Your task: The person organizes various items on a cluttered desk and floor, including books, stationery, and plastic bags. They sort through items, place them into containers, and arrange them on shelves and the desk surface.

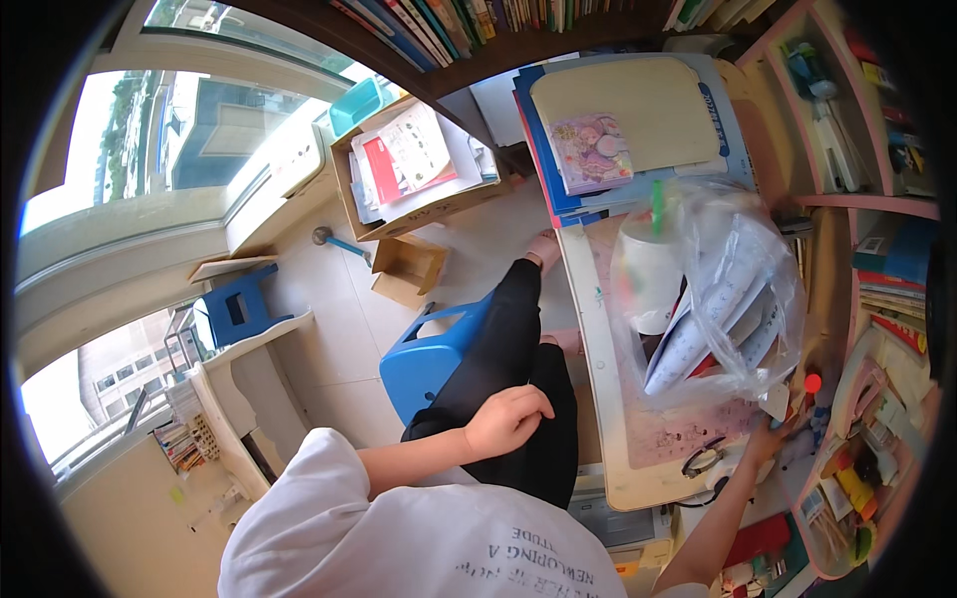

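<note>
My left hand (510,421) rests loosely curled above my dark trousers, with nothing visible in it. At the desk's far right side, my right hand (770,439) reaches among small items; its fingertips are close to a white tag-like piece (777,402), and whether they hold it is unclear. Left of it lies a dark-rimmed round item (703,457), perhaps a watch or bracelet. A clear plastic bag (785,299) with rolled printed paper (703,314) inside stands on the desk (617,441). Beside it is a white cup (650,269) with a green straw (658,208), partly behind the plastic.
Folders (736,149), a cream board (635,90) and a purple picture booklet (591,153) lie at the desk's back. Pink shelving (897,205) borders the right side. A blue stool (419,374) is beneath me. A carton of papers (441,209) and a small open box (407,269) are on the left.
</note>
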A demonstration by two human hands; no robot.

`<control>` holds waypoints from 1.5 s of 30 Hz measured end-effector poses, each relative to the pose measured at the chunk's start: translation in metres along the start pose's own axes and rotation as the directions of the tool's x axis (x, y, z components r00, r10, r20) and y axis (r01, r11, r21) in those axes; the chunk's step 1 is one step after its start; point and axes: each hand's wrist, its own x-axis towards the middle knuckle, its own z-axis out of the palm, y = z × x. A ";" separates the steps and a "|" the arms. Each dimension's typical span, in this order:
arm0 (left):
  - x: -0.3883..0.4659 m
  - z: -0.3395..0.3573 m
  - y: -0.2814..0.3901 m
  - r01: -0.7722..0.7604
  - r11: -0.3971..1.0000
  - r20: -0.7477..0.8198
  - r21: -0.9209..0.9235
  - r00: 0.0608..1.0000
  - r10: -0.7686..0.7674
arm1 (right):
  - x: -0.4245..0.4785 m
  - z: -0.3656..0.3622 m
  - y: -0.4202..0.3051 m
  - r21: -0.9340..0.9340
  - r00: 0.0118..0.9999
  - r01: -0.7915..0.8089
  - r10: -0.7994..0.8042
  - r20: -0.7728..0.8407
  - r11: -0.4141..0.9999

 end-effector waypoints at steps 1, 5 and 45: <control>-0.007 -0.006 -0.004 0.050 0.999 -0.004 -0.002 0.999 -0.050 | 0.003 0.002 0.002 -0.019 0.996 0.088 -0.089 -0.024 0.996; -0.020 -0.017 -0.040 0.212 0.977 -0.147 0.008 0.967 -0.209 | 0.026 0.031 0.030 0.175 0.916 -0.230 0.274 -0.294 0.957; -0.062 -0.118 -0.121 -0.228 0.795 0.276 -0.562 0.854 0.441 | -0.416 -0.067 -0.359 0.962 0.776 -0.271 -0.599 0.198 -0.032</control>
